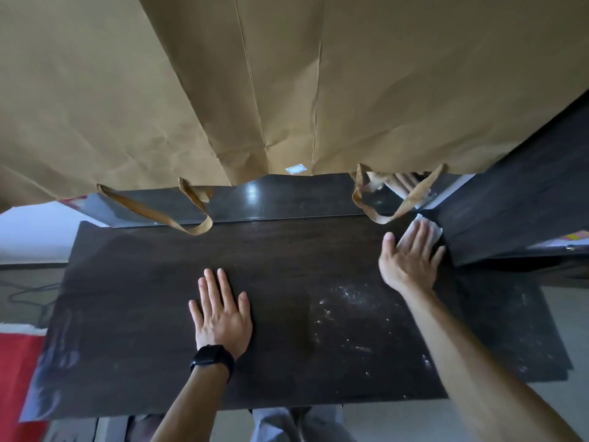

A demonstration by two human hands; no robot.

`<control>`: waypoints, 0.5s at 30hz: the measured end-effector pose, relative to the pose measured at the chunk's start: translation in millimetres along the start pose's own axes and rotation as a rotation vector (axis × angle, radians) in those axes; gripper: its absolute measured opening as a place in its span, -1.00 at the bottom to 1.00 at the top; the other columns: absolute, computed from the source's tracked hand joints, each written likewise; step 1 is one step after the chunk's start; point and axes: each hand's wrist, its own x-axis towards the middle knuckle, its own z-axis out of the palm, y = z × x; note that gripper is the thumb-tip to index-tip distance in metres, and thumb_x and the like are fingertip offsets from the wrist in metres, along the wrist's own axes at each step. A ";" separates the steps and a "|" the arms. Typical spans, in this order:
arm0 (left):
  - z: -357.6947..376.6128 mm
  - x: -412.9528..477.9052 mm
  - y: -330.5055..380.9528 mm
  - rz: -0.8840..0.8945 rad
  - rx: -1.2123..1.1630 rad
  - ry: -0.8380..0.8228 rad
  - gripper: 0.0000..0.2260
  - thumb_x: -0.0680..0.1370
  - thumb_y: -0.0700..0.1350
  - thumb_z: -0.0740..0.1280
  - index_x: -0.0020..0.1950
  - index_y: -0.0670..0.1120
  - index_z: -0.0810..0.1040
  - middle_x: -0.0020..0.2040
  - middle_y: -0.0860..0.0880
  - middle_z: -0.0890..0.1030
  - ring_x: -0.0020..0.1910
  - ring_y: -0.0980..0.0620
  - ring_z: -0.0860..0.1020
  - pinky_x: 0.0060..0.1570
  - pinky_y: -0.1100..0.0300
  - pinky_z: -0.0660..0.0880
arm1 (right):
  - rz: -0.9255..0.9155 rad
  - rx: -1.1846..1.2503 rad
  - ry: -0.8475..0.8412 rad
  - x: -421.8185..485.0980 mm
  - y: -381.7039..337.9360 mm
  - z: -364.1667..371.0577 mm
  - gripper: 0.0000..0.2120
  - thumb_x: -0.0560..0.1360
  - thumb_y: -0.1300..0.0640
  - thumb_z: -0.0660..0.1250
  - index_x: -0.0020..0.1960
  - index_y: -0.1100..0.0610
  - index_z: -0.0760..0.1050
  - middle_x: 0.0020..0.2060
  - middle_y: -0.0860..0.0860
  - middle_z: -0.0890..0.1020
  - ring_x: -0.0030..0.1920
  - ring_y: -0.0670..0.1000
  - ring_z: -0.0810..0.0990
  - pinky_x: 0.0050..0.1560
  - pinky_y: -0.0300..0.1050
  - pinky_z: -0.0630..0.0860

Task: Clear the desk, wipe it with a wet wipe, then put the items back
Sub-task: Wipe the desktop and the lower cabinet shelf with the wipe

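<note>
The dark wooden desk (153, 298) fills the middle of the head view, with pale dusty specks on its right half. My left hand (221, 311) lies flat on the desk near its centre, fingers straight, a black watch on the wrist. My right hand (409, 255) presses a white wet wipe (428, 229) flat against the desk's far right corner, with straight fingers on top of it. Most of the wipe is hidden under the fingers.
Large brown paper bags (287, 84) hang over the back of the desk, their handles (159, 212) drooping onto the surface. A dark side panel (510, 199) stands at the right. Something red (19, 362) sits at the lower left, beside the desk.
</note>
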 end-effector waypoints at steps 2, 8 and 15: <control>0.3 0.1 -0.1 0.004 -0.012 -0.004 -0.38 0.59 0.21 -0.27 0.56 -0.05 -0.31 0.56 0.00 -0.35 0.58 -0.02 -0.26 0.53 -0.15 -0.16 | -0.086 -0.030 0.001 -25.3 -26.0 18.0 -0.30 0.62 -0.22 -0.19 0.61 0.17 -0.21 0.62 0.08 -0.15 0.60 0.05 -0.23 0.56 0.24 -0.20; -12.3 -0.4 -7.7 0.068 -0.078 -0.037 -0.44 0.68 0.10 -0.05 0.61 0.02 -0.20 0.60 0.05 -0.27 0.57 0.07 -0.26 0.55 -0.06 -0.18 | -0.702 -0.075 -0.122 -107.0 -131.3 73.9 -0.34 0.62 -0.18 -0.20 0.62 0.13 -0.16 0.61 -0.01 -0.17 0.59 0.01 -0.26 0.55 0.26 -0.21; -32.0 -19.1 -118.2 -0.029 0.031 0.027 -0.43 0.66 0.18 -0.07 0.62 0.04 -0.15 0.60 0.08 -0.21 0.59 0.04 -0.16 0.53 -0.13 -0.06 | -0.715 -0.108 -0.040 -180.9 -136.9 101.0 -0.33 0.66 -0.15 -0.03 0.61 0.22 -0.07 0.61 0.13 -0.06 0.61 0.10 -0.13 0.56 0.24 -0.09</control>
